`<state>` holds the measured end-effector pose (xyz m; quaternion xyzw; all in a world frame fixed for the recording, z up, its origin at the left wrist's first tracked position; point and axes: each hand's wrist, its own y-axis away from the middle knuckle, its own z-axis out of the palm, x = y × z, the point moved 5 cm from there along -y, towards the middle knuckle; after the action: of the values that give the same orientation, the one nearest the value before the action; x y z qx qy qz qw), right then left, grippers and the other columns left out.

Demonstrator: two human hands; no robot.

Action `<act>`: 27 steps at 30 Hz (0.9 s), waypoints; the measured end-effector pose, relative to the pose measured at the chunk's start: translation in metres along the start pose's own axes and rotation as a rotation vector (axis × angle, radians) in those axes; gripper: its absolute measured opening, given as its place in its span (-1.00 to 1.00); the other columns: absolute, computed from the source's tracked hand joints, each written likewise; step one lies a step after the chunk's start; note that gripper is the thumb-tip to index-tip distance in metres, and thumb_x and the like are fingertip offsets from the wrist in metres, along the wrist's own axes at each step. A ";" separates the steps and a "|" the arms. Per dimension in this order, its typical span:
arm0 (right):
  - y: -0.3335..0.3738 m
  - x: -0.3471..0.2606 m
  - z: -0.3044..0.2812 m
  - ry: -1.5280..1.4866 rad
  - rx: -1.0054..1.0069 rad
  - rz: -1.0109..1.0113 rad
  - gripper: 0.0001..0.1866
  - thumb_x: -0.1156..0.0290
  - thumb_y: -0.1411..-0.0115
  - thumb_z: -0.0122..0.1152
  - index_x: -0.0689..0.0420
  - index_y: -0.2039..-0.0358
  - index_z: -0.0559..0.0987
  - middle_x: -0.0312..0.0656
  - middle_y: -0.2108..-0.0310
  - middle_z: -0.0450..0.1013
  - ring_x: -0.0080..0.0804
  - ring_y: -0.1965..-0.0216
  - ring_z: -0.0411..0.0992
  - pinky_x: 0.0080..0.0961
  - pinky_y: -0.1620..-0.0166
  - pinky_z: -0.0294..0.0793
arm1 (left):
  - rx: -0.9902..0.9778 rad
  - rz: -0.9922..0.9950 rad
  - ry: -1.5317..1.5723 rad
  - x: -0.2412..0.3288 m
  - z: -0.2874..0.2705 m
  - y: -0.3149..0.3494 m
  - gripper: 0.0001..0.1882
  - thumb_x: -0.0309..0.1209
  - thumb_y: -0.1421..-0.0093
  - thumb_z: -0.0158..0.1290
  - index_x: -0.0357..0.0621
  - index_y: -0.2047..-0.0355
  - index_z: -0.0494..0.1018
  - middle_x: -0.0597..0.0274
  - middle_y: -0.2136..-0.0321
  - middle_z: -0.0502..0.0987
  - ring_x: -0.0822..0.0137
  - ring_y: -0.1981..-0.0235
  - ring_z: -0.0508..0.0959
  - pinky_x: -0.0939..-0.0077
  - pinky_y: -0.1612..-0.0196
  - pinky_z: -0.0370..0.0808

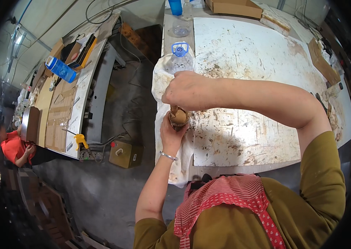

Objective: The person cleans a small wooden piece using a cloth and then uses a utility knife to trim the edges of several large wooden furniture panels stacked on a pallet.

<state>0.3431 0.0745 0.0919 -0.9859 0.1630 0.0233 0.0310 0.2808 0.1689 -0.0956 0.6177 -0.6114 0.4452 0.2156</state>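
Observation:
My left hand (170,133) is closed around a small brown rounded object (179,118) near the table's left edge. Its surface looks uneven and smeared, and its kind is not clear. Just above it my right hand (186,89) makes a fist, knuckles up. A narrow brown piece shows between that fist and the rounded object; what the fist grips is hidden. Beneath both hands a stained white cloth (161,83) hangs along the table edge. Beyond the right hand stands a clear plastic bottle (181,62) with a blue ring handle.
Brown smears and crumbs mark the white tabletop (246,54). Cardboard boxes (235,7) line its far side. To the left, another workbench (65,108) carries a blue bottle (61,69) and a yellow tool (80,140). A metal can (125,154) stands on the floor; a person in red (14,148) works beyond.

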 end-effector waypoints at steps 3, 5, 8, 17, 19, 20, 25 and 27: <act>0.000 -0.004 -0.005 0.060 0.082 -0.080 -0.90 0.47 0.19 0.20 0.19 0.58 0.57 -0.05 0.58 0.50 -0.10 0.44 0.52 -0.27 0.43 0.47 | -0.002 -0.007 0.004 -0.002 0.002 0.001 -0.27 -0.32 0.17 0.34 -0.29 0.00 0.27 -0.07 0.17 0.46 -0.07 0.13 0.45 0.18 0.08 0.39; 0.000 -0.005 -0.007 0.081 0.082 -0.091 -0.91 0.48 0.19 0.20 0.19 0.59 0.57 -0.06 0.57 0.51 -0.10 0.44 0.52 -0.28 0.43 0.48 | -0.004 -0.012 0.008 -0.004 0.003 0.001 -0.26 -0.32 0.17 0.34 -0.30 0.00 0.27 -0.07 0.16 0.45 -0.07 0.12 0.44 0.19 0.07 0.39; 0.001 -0.007 -0.007 0.126 0.072 -0.097 -0.92 0.48 0.19 0.20 0.18 0.59 0.57 -0.07 0.57 0.51 -0.13 0.43 0.53 -0.30 0.42 0.49 | 0.000 0.007 0.001 -0.004 0.004 0.002 -0.22 -0.32 0.18 0.35 -0.31 -0.04 0.24 -0.08 0.15 0.44 -0.06 0.11 0.44 0.19 0.06 0.38; -0.001 -0.012 -0.002 0.147 0.040 -0.104 -0.94 0.46 0.12 0.16 0.16 0.61 0.55 -0.10 0.60 0.50 -0.20 0.48 0.51 -0.34 0.38 0.41 | -0.007 -0.093 0.090 -0.006 0.004 0.003 -0.07 -0.34 0.20 0.36 -0.32 -0.15 0.12 -0.08 0.14 0.44 -0.01 0.08 0.44 0.26 0.07 0.42; -0.004 -0.012 0.004 0.150 0.039 -0.119 -0.94 0.46 0.13 0.17 0.15 0.62 0.55 -0.10 0.61 0.50 -0.20 0.49 0.51 -0.34 0.39 0.42 | -0.015 -0.029 0.093 -0.007 0.004 0.003 -0.05 -0.35 0.21 0.35 -0.31 -0.16 0.09 -0.10 0.06 0.37 -0.02 0.06 0.42 0.27 0.06 0.43; -0.006 -0.012 0.010 0.134 0.018 -0.126 -0.93 0.45 0.14 0.17 0.16 0.63 0.56 -0.08 0.61 0.50 -0.19 0.49 0.51 -0.33 0.40 0.43 | -0.014 -0.031 0.092 -0.008 0.003 0.004 -0.05 -0.35 0.21 0.35 -0.31 -0.16 0.09 -0.10 0.06 0.37 -0.02 0.06 0.42 0.27 0.06 0.43; -0.009 0.001 0.048 0.060 -0.033 -0.069 -0.90 0.42 0.16 0.19 0.18 0.65 0.57 -0.04 0.62 0.49 -0.14 0.50 0.51 -0.27 0.42 0.46 | -0.054 -0.025 0.088 0.000 -0.003 0.004 -0.07 -0.37 0.16 0.34 -0.31 -0.18 0.07 -0.07 -0.09 0.20 0.10 -0.10 0.31 0.36 -0.05 0.40; -0.012 0.008 0.057 -0.004 -0.047 -0.032 -0.87 0.41 0.16 0.19 0.20 0.68 0.57 -0.01 0.64 0.48 -0.08 0.50 0.51 -0.24 0.44 0.47 | -0.066 0.008 0.019 0.001 -0.004 0.003 -0.06 -0.34 0.15 0.34 -0.31 -0.18 0.07 -0.06 -0.08 0.21 0.09 -0.09 0.31 0.34 -0.06 0.37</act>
<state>0.3522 0.0876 0.0356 -0.9888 0.1465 0.0286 0.0086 0.2763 0.1708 -0.0934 0.6034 -0.6261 0.4317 0.2399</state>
